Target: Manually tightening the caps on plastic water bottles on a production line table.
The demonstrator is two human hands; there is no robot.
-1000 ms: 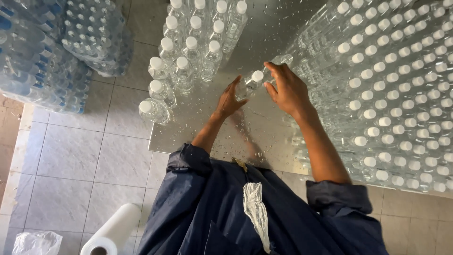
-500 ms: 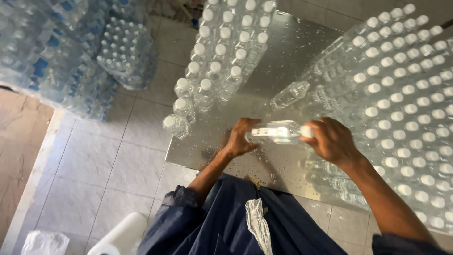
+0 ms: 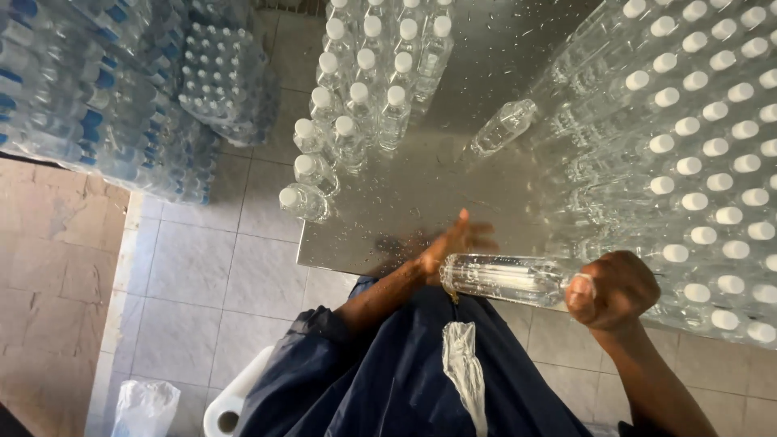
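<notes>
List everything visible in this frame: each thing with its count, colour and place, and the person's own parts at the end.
held bottle: one, clear, lying sideways between the hands at the table's near edge
metal table: one, silver, wet with droplets, centre
standing bottles: many, clear with white caps, massed on the table's right side
small bottle group: over a dozen, clear with white caps, table's far left corner
fallen bottle: one, clear, lying on the table
wrapped bottle packs: several, clear with blue labels, stacked on the floor, upper left
roll: one, white, on the floor, bottom
plastic bag: one, whitish, bottom left
tiled floor: pale grey
blue garment: one, dark, with a white strip
left hand: at the bottle's base
right hand: gripping the capped end
</notes>
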